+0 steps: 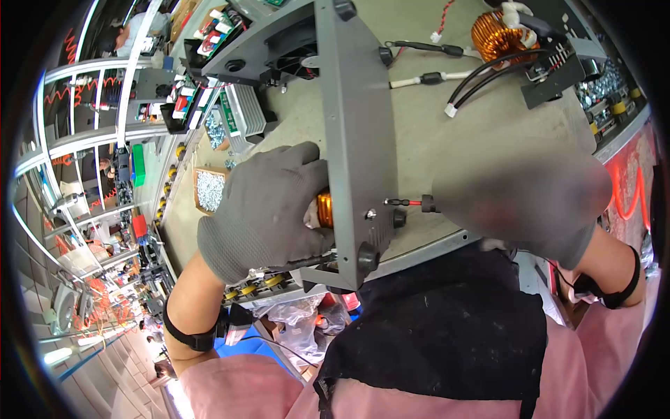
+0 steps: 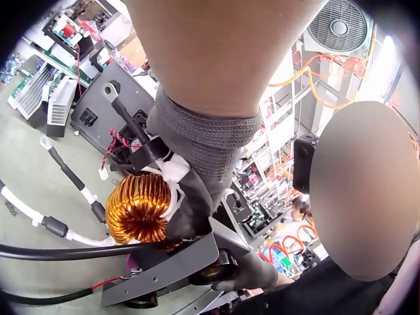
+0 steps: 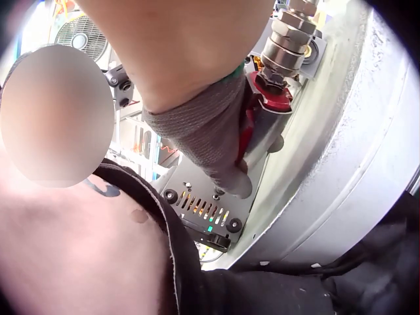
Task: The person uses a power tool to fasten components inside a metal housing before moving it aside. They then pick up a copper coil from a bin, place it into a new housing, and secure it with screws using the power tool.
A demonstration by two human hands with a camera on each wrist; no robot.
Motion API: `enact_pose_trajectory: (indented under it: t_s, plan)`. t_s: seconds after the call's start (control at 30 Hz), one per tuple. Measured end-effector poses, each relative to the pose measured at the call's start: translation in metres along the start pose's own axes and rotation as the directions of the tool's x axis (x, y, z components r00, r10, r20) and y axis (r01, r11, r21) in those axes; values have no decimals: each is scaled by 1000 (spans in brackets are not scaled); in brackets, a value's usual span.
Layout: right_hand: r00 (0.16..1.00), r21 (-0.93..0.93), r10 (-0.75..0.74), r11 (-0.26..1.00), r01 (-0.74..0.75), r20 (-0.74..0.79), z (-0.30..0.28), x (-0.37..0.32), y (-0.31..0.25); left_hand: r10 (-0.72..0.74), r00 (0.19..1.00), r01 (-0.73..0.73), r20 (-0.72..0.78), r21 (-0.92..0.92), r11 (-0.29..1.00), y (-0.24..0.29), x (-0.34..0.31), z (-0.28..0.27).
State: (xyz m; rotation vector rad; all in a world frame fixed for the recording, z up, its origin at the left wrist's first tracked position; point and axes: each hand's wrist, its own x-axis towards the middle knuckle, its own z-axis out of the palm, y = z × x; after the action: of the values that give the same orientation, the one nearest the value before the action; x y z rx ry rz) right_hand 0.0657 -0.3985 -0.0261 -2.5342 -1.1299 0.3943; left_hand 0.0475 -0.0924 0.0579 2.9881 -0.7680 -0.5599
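A grey metal housing [image 1: 359,126] stands on its side on the bench. The gloved left hand [image 1: 269,206] reaches behind its panel and grips a copper coil [image 1: 324,210]; in the left wrist view the glove [image 2: 197,154] lies against the coil [image 2: 138,209], fingertips mostly hidden. The gloved right hand [image 1: 523,199], blurred in the head view, holds a driver whose red-banded bit [image 1: 412,203] points at the panel's outer face, close to a screw [image 1: 371,214]. In the right wrist view the right hand [image 3: 213,141] wraps the red and silver driver [image 3: 268,118] above the slotted panel [image 3: 203,207].
Another copper coil [image 1: 497,38] with black and white cables lies at the bench's far right. Left of the housing are a finned heat sink [image 1: 244,115] and a box of screws [image 1: 209,190]. A metal rail [image 1: 433,253] runs along the near edge.
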Motion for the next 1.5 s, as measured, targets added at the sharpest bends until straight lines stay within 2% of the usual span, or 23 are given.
enact_pose_trajectory:
  t_s: [0.07, 0.1, 0.13, 0.17, 0.2, 0.23, 0.27, 0.33, 0.4, 0.47, 0.6, 0.63, 0.67, 0.7, 0.77, 0.83, 0.93, 1.0, 1.03, 1.13, 1.17, 1.23, 1.5]
  plan:
    - [999, -32, 2, 1000, -1, 38, -3, 5, 21, 2, 1000, -2, 0, -143, 990, -8, -2, 3]
    - [997, -54, 12, 999, -8, 78, -5, 8, 33, 48, 997, -64, -66, -261, 963, -17, -7, 6]
    - [997, -74, 5, 997, 1, 80, -9, 13, 40, 4, 1000, -1, 3, -578, 816, -29, -11, 3]
    - [984, -62, 91, 995, -83, 155, -13, 19, 46, -89, 996, 68, 9, -720, 690, -42, -19, 0]
    - [957, -58, 176, 984, -167, 231, -16, 24, 48, -176, 984, 122, 32, -838, 531, -51, -28, -1]
    - [962, -61, 148, 989, -137, 229, -16, 26, 46, -329, 940, 217, 95, -909, 357, -47, -38, -3]
    - [961, -76, 146, 988, -132, 233, -15, 28, 46, -333, 939, 206, 86, -915, 347, -48, -49, 4]
    - [968, -78, 80, 995, -63, 240, -14, 33, 47, -519, 855, -46, -10, -997, -57, -53, -76, 20]
    - [968, -72, 66, 996, -50, 243, -13, 36, 50, -592, 804, -153, -56, -981, -116, -36, -101, 20]
    - [967, -58, 48, 998, -34, 251, -12, 36, 53, -491, 842, -299, -223, -951, -81, -13, -110, 19]
    - [983, 38, 3, 999, -11, 186, -12, 30, 59, -564, 790, -433, -241, -870, -235, 72, -71, 14]
    - [985, 144, 20, 989, -45, 170, -11, 29, 63, -547, 837, -256, -23, -900, -354, 95, -62, 3]
    - [987, 247, 40, 966, -78, 153, -12, 28, 67, -378, 923, -87, 64, -926, -368, 101, -49, 0]
    - [984, 310, 67, 943, -116, 165, -14, 26, 69, -181, 984, -81, -2, -898, -433, 106, -28, 11]
    - [985, 310, 68, 944, -115, 158, -22, 17, 83, -178, 949, 189, 259, -923, -334, 128, 12, 6]
    - [989, 322, 64, 941, -103, 131, -10, 27, 71, -381, 903, 101, 197, -961, -258, 115, 23, 60]
    - [971, 349, 90, 922, -165, 220, -12, 36, 77, -518, 846, -21, 125, -963, -267, 99, 56, 110]
    - [968, 384, 43, 913, -139, 246, -16, 36, 91, -556, 760, -248, 337, -640, -727, 92, 80, 128]
    - [965, 413, 6, 903, -118, 261, -17, 34, 103, -565, 748, -271, 348, -617, -739, 94, 95, 131]
    - [955, 415, 2, 900, -130, 295, -32, 18, 108, -560, 788, -327, 258, -595, -734, 109, 109, 126]
    - [948, 412, -7, 902, -131, 318, -26, 37, 107, -564, 780, -325, 272, -593, -736, 94, 111, 130]
    - [949, 395, -19, 912, -113, 314, -26, 42, 115, -625, 724, -308, 291, -675, -671, 94, 120, 125]
    - [952, 357, -161, 932, 61, 259, -16, 60, 128, -741, 636, -297, 215, -818, -492, 91, 126, 123]
